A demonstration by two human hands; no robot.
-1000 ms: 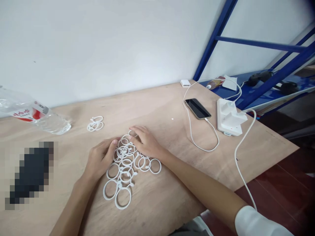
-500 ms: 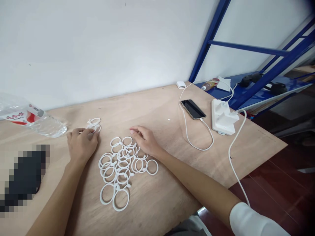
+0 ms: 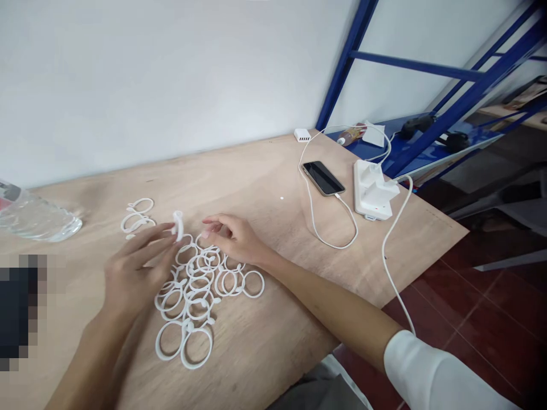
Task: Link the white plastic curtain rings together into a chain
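Observation:
A pile of several white plastic rings (image 3: 196, 296) lies on the wooden table (image 3: 273, 171) in front of me. My left hand (image 3: 132, 267) is raised over the pile's left side and pinches one white ring (image 3: 178, 225) edge-on between thumb and fingers. My right hand (image 3: 233, 239) rests at the pile's far right edge, fingers curled toward the rings; I cannot tell if they grip one. A small separate group of white rings (image 3: 137, 215) lies farther back left.
A clear water bottle (image 3: 34, 215) lies on its side at the far left. A black phone (image 3: 323, 177) on a white cable, a white charger block (image 3: 372, 189) and a small white adapter (image 3: 301, 135) sit at right. A blue metal rack (image 3: 427, 108) stands beyond.
My left hand went from the main pile to the small group at back left, then came back over the pile with one ring pinched. The view has shifted right. The right hand barely moved.

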